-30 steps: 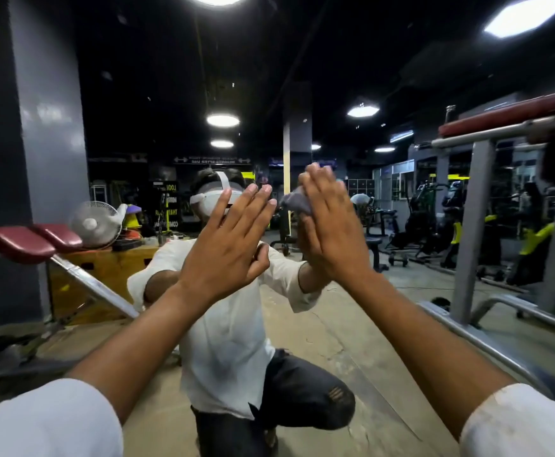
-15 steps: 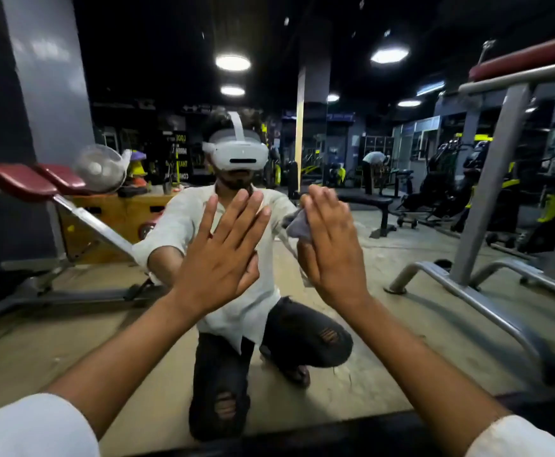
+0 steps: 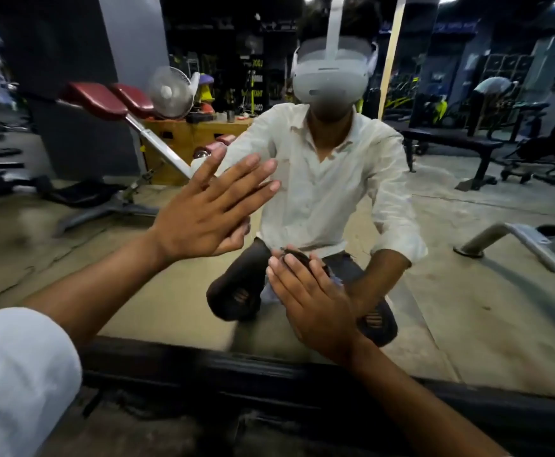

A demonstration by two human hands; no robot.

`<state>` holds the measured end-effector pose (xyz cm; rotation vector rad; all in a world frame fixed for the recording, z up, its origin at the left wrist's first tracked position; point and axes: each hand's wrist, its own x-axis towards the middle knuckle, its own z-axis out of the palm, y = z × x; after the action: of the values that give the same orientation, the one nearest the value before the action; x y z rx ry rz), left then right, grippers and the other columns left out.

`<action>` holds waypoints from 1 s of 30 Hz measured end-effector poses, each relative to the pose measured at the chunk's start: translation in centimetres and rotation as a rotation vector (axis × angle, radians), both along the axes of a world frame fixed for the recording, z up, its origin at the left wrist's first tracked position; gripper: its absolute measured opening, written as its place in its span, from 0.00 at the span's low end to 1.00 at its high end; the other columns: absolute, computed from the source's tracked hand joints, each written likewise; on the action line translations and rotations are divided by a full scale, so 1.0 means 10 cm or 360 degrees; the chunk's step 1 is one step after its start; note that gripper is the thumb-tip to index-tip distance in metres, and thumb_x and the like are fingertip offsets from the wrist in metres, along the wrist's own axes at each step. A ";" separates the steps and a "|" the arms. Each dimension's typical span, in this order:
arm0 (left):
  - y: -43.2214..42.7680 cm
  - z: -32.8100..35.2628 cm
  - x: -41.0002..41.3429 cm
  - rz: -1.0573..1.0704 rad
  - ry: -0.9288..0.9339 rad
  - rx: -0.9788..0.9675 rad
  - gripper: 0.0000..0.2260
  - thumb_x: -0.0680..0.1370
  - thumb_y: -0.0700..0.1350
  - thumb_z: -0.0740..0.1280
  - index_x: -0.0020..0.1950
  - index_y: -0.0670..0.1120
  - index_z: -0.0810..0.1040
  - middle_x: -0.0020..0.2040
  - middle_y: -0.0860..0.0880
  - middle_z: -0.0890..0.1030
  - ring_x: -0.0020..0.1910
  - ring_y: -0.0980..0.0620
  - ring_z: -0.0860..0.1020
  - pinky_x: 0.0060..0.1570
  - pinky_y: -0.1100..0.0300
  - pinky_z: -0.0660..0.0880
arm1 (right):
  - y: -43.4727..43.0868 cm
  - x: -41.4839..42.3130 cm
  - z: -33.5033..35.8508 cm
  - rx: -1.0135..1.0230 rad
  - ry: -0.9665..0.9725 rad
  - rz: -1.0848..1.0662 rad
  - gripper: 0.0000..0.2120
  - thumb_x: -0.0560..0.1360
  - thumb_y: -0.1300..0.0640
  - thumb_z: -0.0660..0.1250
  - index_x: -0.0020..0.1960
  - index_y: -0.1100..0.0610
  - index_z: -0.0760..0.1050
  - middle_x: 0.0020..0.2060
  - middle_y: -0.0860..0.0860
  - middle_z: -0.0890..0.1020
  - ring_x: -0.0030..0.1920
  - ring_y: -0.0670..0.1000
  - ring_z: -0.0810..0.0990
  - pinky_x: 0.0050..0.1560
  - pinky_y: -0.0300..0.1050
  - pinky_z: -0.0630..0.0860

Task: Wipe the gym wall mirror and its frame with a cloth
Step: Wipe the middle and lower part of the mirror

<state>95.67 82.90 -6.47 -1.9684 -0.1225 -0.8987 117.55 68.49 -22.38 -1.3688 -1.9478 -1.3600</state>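
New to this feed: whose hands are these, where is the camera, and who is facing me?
There is no machine: a person works with bare hands, and the one camera sits on their head, looking forward and down. The kneeling figure with the headset is their own reflection in the mirror. The left hand rests flat on the glass, holding nothing. The right hand presses a cloth against the glass with straight fingers; only a dark edge shows past the fingertips. The black frame runs along the bottom.
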 end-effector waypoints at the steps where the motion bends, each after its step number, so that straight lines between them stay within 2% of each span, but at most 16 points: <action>1: 0.00 0.00 0.01 0.0010 -0.0009 0.0002 0.30 0.85 0.50 0.57 0.86 0.42 0.60 0.85 0.38 0.59 0.85 0.39 0.58 0.82 0.34 0.51 | 0.02 0.01 -0.04 0.0006 -0.0064 -0.0040 0.29 0.85 0.57 0.54 0.85 0.61 0.53 0.84 0.57 0.55 0.84 0.57 0.54 0.84 0.56 0.49; 3: -0.01 -0.01 0.02 0.0032 -0.0033 0.0013 0.29 0.85 0.50 0.57 0.86 0.42 0.60 0.84 0.38 0.60 0.84 0.38 0.59 0.83 0.35 0.49 | 0.04 0.04 -0.11 0.0016 -0.0161 -0.0083 0.33 0.84 0.55 0.56 0.85 0.62 0.48 0.85 0.58 0.49 0.85 0.57 0.49 0.84 0.56 0.47; 7: -0.05 -0.08 0.05 0.0067 -0.0101 -0.0004 0.29 0.84 0.49 0.57 0.85 0.42 0.60 0.84 0.37 0.61 0.84 0.39 0.59 0.82 0.35 0.49 | -0.02 0.01 -0.02 0.0046 -0.0022 0.0027 0.27 0.86 0.56 0.53 0.84 0.57 0.58 0.84 0.54 0.57 0.85 0.55 0.54 0.84 0.55 0.43; 10: -0.09 -0.20 0.12 0.0109 -0.0202 -0.0073 0.32 0.82 0.48 0.60 0.86 0.42 0.58 0.85 0.38 0.59 0.86 0.40 0.53 0.81 0.33 0.50 | -0.03 0.03 -0.04 0.0045 -0.0142 0.0018 0.26 0.85 0.57 0.51 0.82 0.59 0.64 0.82 0.55 0.63 0.84 0.56 0.57 0.84 0.56 0.47; 14: -0.06 -0.28 0.15 0.0118 -0.0245 -0.0090 0.33 0.81 0.49 0.60 0.86 0.42 0.58 0.85 0.40 0.56 0.85 0.40 0.54 0.81 0.33 0.49 | -0.04 0.04 -0.04 0.0126 -0.0172 0.0048 0.25 0.84 0.57 0.53 0.80 0.60 0.68 0.80 0.56 0.67 0.82 0.56 0.63 0.82 0.56 0.57; 19: -0.04 -0.27 0.14 0.0085 -0.0260 -0.0088 0.32 0.82 0.49 0.59 0.86 0.42 0.59 0.85 0.40 0.57 0.85 0.40 0.54 0.82 0.34 0.47 | -0.07 -0.01 0.01 0.0151 -0.0080 0.0132 0.24 0.84 0.58 0.54 0.79 0.59 0.70 0.79 0.54 0.69 0.81 0.55 0.66 0.81 0.54 0.59; 21: -0.04 -0.26 0.14 0.0087 -0.0235 -0.0078 0.32 0.82 0.50 0.57 0.86 0.42 0.59 0.86 0.40 0.56 0.86 0.41 0.53 0.82 0.35 0.48 | -0.05 -0.02 -0.02 0.0193 -0.0104 0.0051 0.24 0.84 0.58 0.55 0.79 0.59 0.71 0.79 0.54 0.70 0.81 0.55 0.66 0.81 0.54 0.60; 26: -0.05 -0.24 0.13 0.0061 -0.0191 -0.0116 0.31 0.84 0.52 0.55 0.86 0.42 0.58 0.86 0.40 0.53 0.86 0.41 0.51 0.82 0.35 0.47 | -0.09 -0.07 -0.11 0.0141 -0.0104 -0.0026 0.23 0.86 0.57 0.55 0.80 0.58 0.68 0.80 0.54 0.68 0.82 0.55 0.63 0.83 0.55 0.56; 30: -0.06 -0.23 0.12 0.0031 -0.0183 -0.0097 0.32 0.83 0.50 0.57 0.86 0.41 0.57 0.86 0.39 0.56 0.86 0.39 0.54 0.82 0.32 0.51 | -0.36 0.11 -0.25 -0.0117 -0.0255 -0.0156 0.29 0.85 0.56 0.59 0.84 0.59 0.59 0.84 0.56 0.57 0.84 0.56 0.54 0.84 0.57 0.47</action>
<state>96.84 82.31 -8.74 -1.9677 -0.2373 -1.0064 118.64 64.92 -24.89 -1.4461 -2.0763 -1.4982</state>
